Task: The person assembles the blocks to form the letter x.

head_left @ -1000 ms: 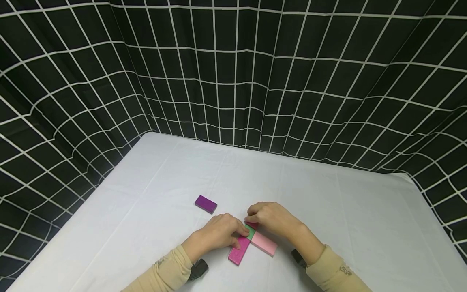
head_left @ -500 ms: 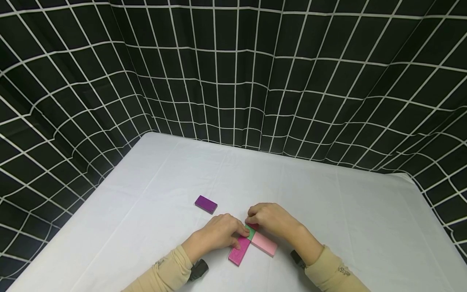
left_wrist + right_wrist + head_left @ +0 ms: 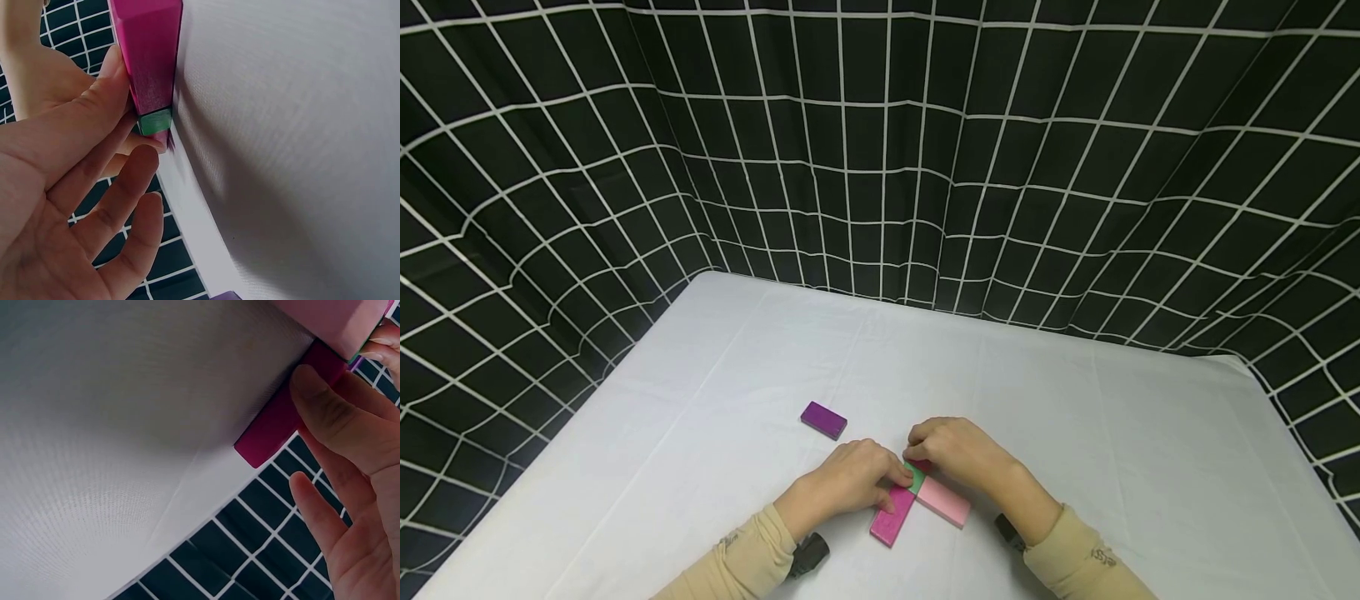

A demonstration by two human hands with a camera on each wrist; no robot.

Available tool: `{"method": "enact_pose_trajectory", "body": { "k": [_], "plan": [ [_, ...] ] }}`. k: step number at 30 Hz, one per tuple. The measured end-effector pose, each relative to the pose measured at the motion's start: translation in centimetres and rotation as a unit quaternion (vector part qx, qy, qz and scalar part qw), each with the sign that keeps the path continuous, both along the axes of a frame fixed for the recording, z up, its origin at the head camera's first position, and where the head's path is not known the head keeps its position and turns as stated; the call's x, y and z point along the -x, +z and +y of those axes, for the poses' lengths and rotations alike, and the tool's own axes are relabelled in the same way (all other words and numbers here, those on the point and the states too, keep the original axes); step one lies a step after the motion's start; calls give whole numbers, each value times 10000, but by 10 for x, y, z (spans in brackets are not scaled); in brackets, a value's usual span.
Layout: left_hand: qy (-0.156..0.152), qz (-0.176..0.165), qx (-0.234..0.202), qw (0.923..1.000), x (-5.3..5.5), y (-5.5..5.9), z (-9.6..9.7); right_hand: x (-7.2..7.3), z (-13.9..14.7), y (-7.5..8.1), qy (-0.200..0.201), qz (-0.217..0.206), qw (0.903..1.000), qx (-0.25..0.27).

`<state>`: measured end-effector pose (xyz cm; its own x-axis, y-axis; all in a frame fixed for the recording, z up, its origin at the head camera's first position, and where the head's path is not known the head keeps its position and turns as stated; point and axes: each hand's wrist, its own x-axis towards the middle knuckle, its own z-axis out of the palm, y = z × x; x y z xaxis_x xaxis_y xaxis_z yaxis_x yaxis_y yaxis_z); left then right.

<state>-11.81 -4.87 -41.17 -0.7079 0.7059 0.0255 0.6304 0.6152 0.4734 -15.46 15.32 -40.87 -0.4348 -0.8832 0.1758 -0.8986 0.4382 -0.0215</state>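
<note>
Small flat blocks meet in the head view: a green block (image 3: 917,477) at the centre, a magenta block (image 3: 891,523) toward the front left, a light pink block (image 3: 944,502) at the front right. Behind the green one lies a crimson block (image 3: 265,436), mostly covered by the right hand (image 3: 961,448) in the head view. That hand pinches it, thumb along its side. The left hand (image 3: 853,477) rests from the left, index finger pressing on the green block and thumb on the magenta one; its other fingers stand loosely bent off the blocks.
A purple block (image 3: 823,420) lies apart on the white tablecloth (image 3: 715,400), left of and beyond the hands. Black wrist cameras sit under both wrists, the left one (image 3: 808,555) close over the cloth. A black curtain with a white grid (image 3: 880,150) encloses the table's back and sides.
The right forearm shifts very slightly to the left, its hand staying at the crimson block. The left hand and the blocks hold nearly the same places.
</note>
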Motion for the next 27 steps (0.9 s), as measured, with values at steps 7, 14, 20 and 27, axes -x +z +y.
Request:
{"method": "enact_pose_trajectory", "body": {
  "k": [7, 14, 20, 27],
  "plan": [
    [12, -7, 12, 10000, 0, 0, 1, 0, 0, 0, 15, -135, 9999, -11],
    [-2, 34, 26, 10000, 0, 1, 1, 0, 0, -1, 96, -181, 9998, 33],
    [50, 33, 25, 10000, 0, 2, 2, -1, 1, -2, 84, -253, 9996, 52],
    [67, 31, 61, 10000, -1, 1, 2, -13, 4, 9, -589, -48, 9965, 595]
  ]
}}
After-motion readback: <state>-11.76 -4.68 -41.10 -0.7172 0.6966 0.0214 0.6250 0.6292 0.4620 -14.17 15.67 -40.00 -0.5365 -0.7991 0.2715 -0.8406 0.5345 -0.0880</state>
